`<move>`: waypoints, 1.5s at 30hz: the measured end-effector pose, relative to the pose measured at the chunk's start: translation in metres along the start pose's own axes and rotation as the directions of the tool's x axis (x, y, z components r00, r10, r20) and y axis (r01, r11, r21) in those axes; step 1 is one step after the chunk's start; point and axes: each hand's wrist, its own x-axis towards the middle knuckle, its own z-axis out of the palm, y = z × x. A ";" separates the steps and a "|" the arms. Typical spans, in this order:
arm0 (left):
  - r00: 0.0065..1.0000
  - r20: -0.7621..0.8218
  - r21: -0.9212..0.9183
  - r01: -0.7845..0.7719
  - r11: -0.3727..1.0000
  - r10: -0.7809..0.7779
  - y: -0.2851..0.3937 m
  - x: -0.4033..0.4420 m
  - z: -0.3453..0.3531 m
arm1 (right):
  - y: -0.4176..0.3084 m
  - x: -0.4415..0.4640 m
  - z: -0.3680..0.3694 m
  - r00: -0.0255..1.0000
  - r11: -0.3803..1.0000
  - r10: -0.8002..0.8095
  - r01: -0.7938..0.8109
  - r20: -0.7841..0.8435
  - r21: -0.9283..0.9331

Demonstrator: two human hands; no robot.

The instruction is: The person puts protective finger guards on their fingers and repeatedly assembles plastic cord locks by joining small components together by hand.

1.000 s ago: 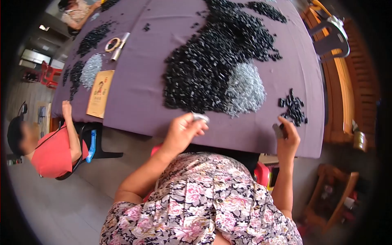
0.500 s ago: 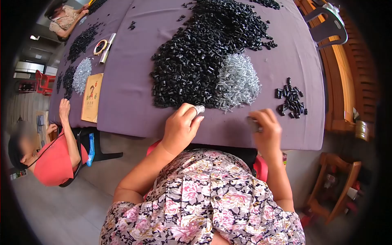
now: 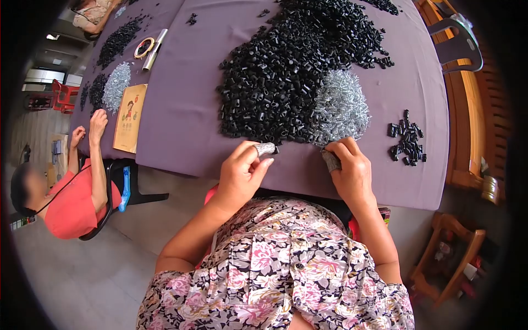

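Observation:
A large pile of small black parts (image 3: 269, 82) spreads over the purple cloth, with a pile of small clear or silvery parts (image 3: 342, 107) against its right side. My left hand (image 3: 246, 165) is at the near edge of the black pile, silvery wrap on its index finger, fingers pinched at a small black part. My right hand (image 3: 352, 168), with a grey wrap on a finger, has its fingertips together at the near edge of the silvery pile; what they hold is too small to make out. A small group of black parts (image 3: 407, 138) lies farther right.
At left, a person in a red top (image 3: 77, 203) sits by the table, both hands near its edge. A yellow booklet (image 3: 130, 120), a tape roll (image 3: 144, 48) and more small piles lie there. A grey chair (image 3: 459, 47) stands at the far right.
My right hand has moved left from beside the small black group to the silvery pile. My left hand has stayed near the black pile's edge. The seated person's hands have moved.

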 end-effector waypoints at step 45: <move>0.899 0.223 0.465 -0.438 0.769 0.377 0.004 0.009 0.006 | -0.007 -0.016 -0.015 0.987 0.893 0.100 -0.146 0.127 0.425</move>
